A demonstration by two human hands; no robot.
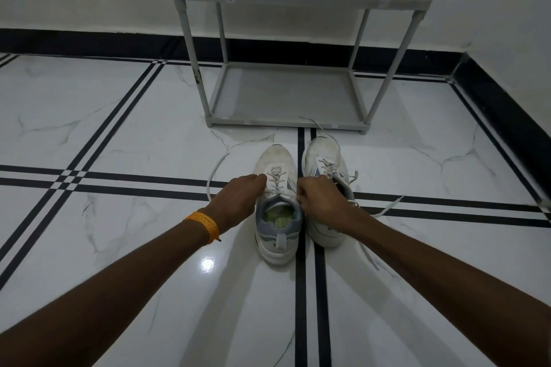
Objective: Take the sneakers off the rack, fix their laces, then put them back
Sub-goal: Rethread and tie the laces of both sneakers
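Observation:
Two white sneakers stand side by side on the tiled floor, toes pointing at the rack. The left sneaker point(278, 164) has a grey collar and a green insole. My left hand point(238, 197) rests against its left side, fingers closed where a loose lace point(212, 176) loops out over the floor. My right hand point(320, 198) is closed on the lace at its right side and hides part of the right sneaker point(321, 155). That shoe's laces point(387, 208) trail loose to the right. The grey rack point(286, 95) stands just beyond the toes, both shelves bare.
The rack stands against a white wall with a black skirting point(89, 42). A second wall with black skirting runs down the right side. Glossy white floor tiles with black stripes point(128, 185) spread to the left and towards me.

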